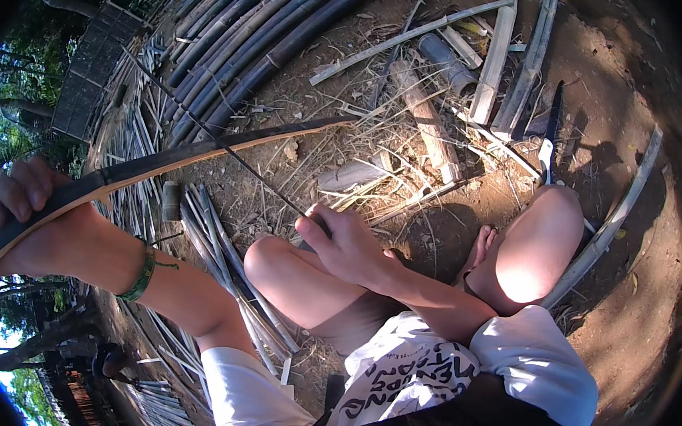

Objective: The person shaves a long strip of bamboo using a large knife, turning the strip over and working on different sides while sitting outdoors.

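My left hand (27, 194), raised at the far left, is closed around one end of a split bamboo slat (168, 158). The slat has a dark outer skin and a pale cut edge, and it stretches right across the view. Above my knees, my right hand (343, 241) is closed with the thumb up. It grips a long, thin dark strip (262, 179), which slants up to the left and crosses the slat near its middle. I cannot tell whether this strip is a blade seen edge-on.
Dark bamboo poles (264, 47) lie at the back. Thin split strips (229, 262) are piled on the left. Ahead are a short log (428, 122), pale shavings and split bamboo pieces (497, 52). A long dark tool (548, 141) lies beyond my right knee; a curved slat (610, 228) lies farther right.
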Tool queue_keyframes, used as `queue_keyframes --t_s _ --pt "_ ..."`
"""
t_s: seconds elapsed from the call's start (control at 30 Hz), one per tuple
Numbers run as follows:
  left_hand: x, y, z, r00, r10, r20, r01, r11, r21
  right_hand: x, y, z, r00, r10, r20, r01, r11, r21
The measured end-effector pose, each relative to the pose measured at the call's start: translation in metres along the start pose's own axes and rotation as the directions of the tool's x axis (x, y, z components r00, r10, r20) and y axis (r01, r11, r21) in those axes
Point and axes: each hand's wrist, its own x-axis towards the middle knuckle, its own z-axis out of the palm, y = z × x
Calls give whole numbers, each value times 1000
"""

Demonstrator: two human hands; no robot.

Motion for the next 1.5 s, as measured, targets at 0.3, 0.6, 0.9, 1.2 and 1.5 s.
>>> queue_keyframes --t_s 0.3,0.6,0.9,1.2,1.5 --pt "-23 -12 88 899 360 -250 -137 773 620 3 -7 0 998 -46 31 45 998 43" --pt "-29 -11 115 976 26 -215 2 992 130 11 -28 -1 1000 22 -5 -21 993 118" --pt "-21 -9 92 986 69 149 -92 983 156 5 -79 5 990 -96 99 72 972 222" --pt "-43 -8 116 987 111 -119 -55 915 400 5 -47 0 976 -215 -42 211 975 -73" --pt "-46 -12 152 934 242 -262 -58 827 559 5 -57 -14 996 -83 -33 74 975 -207"
